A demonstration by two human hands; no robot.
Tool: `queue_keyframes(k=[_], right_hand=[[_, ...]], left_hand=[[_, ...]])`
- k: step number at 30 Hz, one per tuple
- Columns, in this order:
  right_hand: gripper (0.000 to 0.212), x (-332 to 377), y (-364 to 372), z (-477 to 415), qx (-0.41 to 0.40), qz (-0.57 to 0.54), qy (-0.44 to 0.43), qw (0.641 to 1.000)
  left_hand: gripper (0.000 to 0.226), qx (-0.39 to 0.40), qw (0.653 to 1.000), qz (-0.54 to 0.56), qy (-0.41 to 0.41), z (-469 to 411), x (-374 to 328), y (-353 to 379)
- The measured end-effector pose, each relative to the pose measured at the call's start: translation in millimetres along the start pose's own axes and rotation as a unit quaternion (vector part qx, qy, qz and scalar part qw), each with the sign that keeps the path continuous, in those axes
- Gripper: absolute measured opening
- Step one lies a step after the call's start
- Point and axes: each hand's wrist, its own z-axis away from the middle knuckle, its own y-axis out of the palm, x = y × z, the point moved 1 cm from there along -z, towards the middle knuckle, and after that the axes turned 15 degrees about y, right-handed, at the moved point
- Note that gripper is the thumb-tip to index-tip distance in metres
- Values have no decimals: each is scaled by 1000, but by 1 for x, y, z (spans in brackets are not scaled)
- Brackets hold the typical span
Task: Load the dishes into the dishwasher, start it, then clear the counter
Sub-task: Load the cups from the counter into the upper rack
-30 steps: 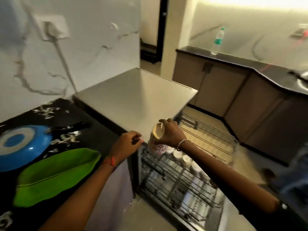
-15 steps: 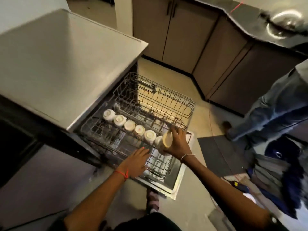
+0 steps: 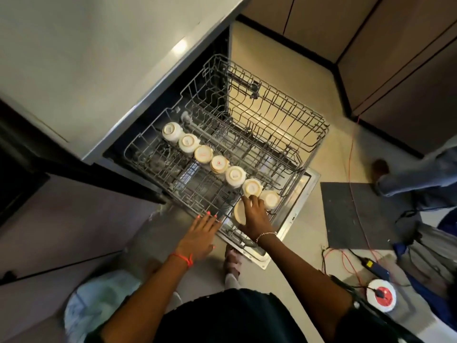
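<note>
The dishwasher's lower wire rack (image 3: 153,167) is pulled out over the open door (image 3: 291,219). Several cream cups (image 3: 203,154) stand upside down in a diagonal row along it. My right hand (image 3: 254,216) grips one more cream cup (image 3: 239,212), tilted on its side, at the rack's near corner beside the last cup in the row (image 3: 270,199). My left hand (image 3: 200,235) has straight fingers that touch the rack's front edge. The upper rack (image 3: 279,115) is pulled out too and holds nothing I can see.
The grey dishwasher top (image 3: 99,58) fills the upper left. Brown cabinets (image 3: 395,58) line the far side. A dark floor mat (image 3: 356,214), orange cable (image 3: 351,157) and a white-red extension reel (image 3: 382,294) lie right. Another person's leg (image 3: 415,174) stands there.
My view swung down from the counter to the open dishwasher. My right hand carried the cup down to the rack's near corner, and my left hand reached the rack's front edge.
</note>
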Motion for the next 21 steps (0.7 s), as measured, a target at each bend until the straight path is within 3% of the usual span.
queue_keyframes(k=[3,6,11,13,21], right_hand=[[75,1,9,-6,29,35,-2,999],[77,0,17,-8,46,63,-5,997],[89,-3,30,-9,50,96,-40,993],[93,-6,36,-8,46,101,-46,993],[89,-6,33,-2,99,83,-21,991]], left_hand=[[84,-54,997,-47,-8,-6,5,10],[78,-47,997,-51,23,-9,6,17],[83,-39,999,-12,-2,-9,2,15],[71,-40,999,-8,-3,-12,2,19],[65,-46,999,-8,-24,-12,-2,19]])
